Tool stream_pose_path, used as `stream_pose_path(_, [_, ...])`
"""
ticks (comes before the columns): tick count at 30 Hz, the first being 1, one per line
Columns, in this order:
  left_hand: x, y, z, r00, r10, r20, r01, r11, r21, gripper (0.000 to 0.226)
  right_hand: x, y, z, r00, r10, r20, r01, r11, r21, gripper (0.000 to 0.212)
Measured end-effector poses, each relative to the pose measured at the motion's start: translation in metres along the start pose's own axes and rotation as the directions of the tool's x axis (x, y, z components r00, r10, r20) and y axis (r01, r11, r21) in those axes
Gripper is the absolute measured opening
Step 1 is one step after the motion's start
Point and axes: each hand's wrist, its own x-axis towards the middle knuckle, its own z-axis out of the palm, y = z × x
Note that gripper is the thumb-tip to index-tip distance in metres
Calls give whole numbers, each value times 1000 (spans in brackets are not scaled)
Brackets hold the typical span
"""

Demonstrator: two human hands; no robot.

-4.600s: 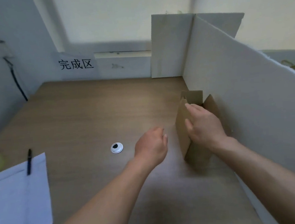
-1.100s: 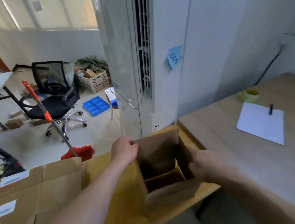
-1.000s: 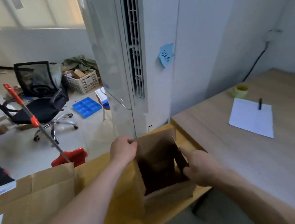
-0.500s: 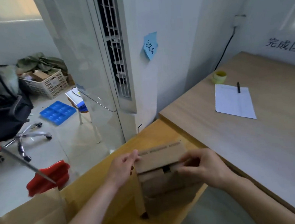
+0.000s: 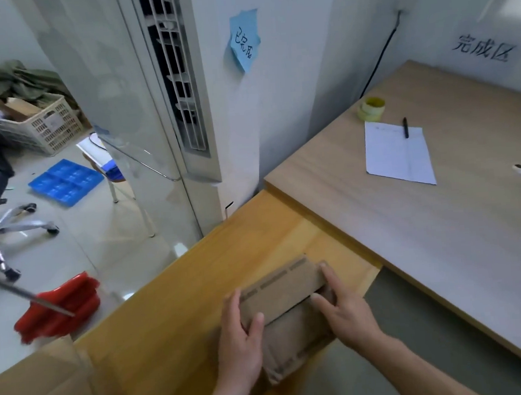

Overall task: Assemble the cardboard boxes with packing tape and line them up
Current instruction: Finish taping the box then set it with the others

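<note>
While the left hand [image 5: 240, 339] and right hand [image 5: 344, 307] press flat-fingered on the folded flaps of the cardboard box [image 5: 288, 315] at the yellow table's [image 5: 179, 297] near corner, untaped: likely to spring open or slide off.

Brown cardboard box [image 5: 288, 313]; blue note [image 5: 244, 39]; yellow tape roll [image 5: 371, 109]; red dustpan [image 5: 59, 306].

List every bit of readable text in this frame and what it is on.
"完成区": black characters on the white wall above the grey desk.
"已完成": handwritten on the blue sticky note; the reading is likely, the writing is loose.
White sheet under the pen: faint lines only, too small to read.
Cardboard box: no print visible.
</note>
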Motion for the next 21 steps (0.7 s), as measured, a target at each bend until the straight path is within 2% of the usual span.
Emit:
stream_pose_path(2, [-1,6,7,997,-43,-57,40,998,-46,58,7,2,-1,999,47,-9,-46,994,98,46])
stream_pose_path(5, [-1,31,9,991,-33,-133,17,993,-119,55,7,-10,-6,987,87,-132,-53,968,245,28])
stream_pose_path(8, [1,81,3,963,124,-241,-150,984,-92,55,7,-41,-39,970,5,-242,92,917,387,21])
stream_pose_path(11, [1,159,13,879,374,-296,-379,924,44,57,6,-58,-109,909,-105,-402,289,856,429,21])
stream_pose_path(13, [5,212,45,830,509,-229,-517,856,30,57,3,-49,-169,850,-86,-519,360,815,454,21])
stream_pose_path(15, [9,254,97,826,556,-99,-562,826,-51,57,0,-17,-227,799,-18,-600,354,822,447,18])
stream_pose_path(18, [15,292,198,818,563,113,-556,826,-88,57,-2,63,-298,729,109,-676,268,864,427,22])
stream_pose_path(21, [20,294,297,797,520,307,-533,845,-48,56,-3,148,-331,690,250,-679,112,891,440,26])
